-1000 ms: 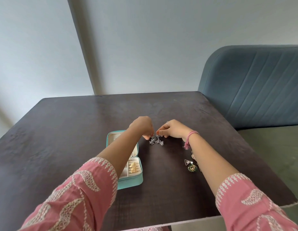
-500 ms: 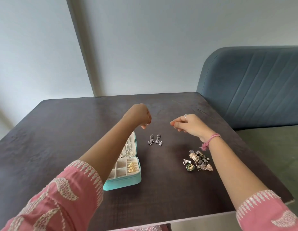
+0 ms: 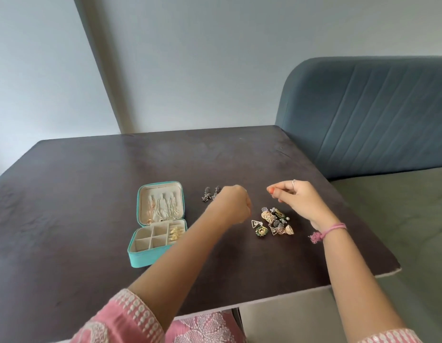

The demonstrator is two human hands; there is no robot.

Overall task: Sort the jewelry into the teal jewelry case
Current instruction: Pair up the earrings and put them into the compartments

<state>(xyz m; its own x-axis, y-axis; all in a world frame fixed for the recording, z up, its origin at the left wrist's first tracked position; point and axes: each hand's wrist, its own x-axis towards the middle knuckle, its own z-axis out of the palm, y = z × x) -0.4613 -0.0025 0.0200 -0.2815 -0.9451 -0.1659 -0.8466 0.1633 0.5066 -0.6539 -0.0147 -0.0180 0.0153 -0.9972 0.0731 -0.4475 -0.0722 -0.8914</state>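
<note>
Hands [image 3: 236,205] [image 3: 297,200] curled, apparently empty, shifted from silver earrings [image 3: 211,193] toward jewelry pile [image 3: 273,221], case [image 3: 158,222] open

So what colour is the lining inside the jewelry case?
Cream lining, teal outside; shown in the head view.

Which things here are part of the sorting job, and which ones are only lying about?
Part of the job:
- teal case, open on the table
- silver earrings beside the case
- pile of jewelry between the hands
- left hand and right hand

Only there:
- dark table
- blue chair
- pink wrist thread
</note>
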